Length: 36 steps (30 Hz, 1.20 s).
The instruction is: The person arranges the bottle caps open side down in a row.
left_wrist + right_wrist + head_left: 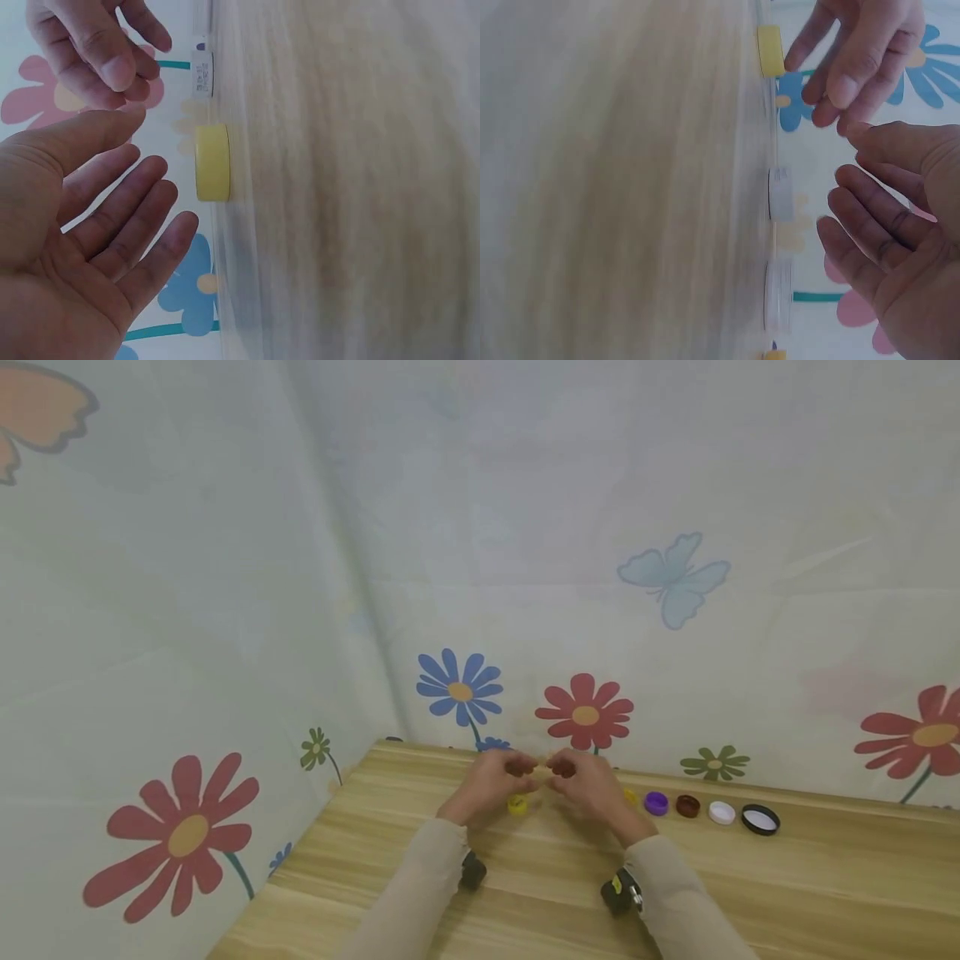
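Note:
Both hands are raised over the wooden table, palms facing each other, fingers bent loosely and holding nothing. In the head view the left hand is beside a yellow round piece; the right hand faces it across a small gap. The left wrist view has the left hand nearest the yellow piece, without touching it. In the right wrist view, a whitish piece and a clear round piece stand near the right hand. Whether the thumb tips touch, I cannot tell.
Right of the right forearm, a row holds a partly hidden yellow piece, a purple ring, a brown one, a white one and a larger black-rimmed one. A flower-printed cloth hangs behind the table.

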Available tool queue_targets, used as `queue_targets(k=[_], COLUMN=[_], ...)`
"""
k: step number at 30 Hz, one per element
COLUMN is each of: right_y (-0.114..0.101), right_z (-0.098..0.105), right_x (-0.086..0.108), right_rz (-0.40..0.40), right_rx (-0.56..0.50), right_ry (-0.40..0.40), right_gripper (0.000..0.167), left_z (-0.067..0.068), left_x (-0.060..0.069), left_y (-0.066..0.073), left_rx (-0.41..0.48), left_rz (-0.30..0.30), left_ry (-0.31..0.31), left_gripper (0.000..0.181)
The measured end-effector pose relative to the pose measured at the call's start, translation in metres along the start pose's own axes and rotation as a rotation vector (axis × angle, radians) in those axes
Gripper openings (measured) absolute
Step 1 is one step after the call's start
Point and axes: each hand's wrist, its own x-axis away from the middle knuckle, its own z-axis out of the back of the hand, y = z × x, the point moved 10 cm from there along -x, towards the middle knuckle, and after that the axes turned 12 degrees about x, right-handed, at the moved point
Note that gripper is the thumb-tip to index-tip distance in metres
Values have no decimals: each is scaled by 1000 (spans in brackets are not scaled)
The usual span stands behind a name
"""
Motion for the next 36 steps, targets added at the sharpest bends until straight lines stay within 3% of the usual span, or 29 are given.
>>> queue_targets(k=[7, 17, 26, 36], right_y=[12, 24, 26, 36], right_z=[7, 7, 4, 0], right_x=[0, -1, 0, 2], right_rz=[19, 10, -1, -55], right_rx=[18, 45, 37, 16], right_ry=[-10, -66, -108, -146], right_gripper=[29, 35, 36, 33], left_z=[-6, -16, -24, -39], left_x=[-3, -6, -11, -20], left_y=[5, 3, -1, 5], left_rx=[-5, -2, 36, 61], left_rz=[-38, 11, 26, 39], left_ry=[-31, -86, -35, 10], left_gripper=[34, 37, 36, 30])
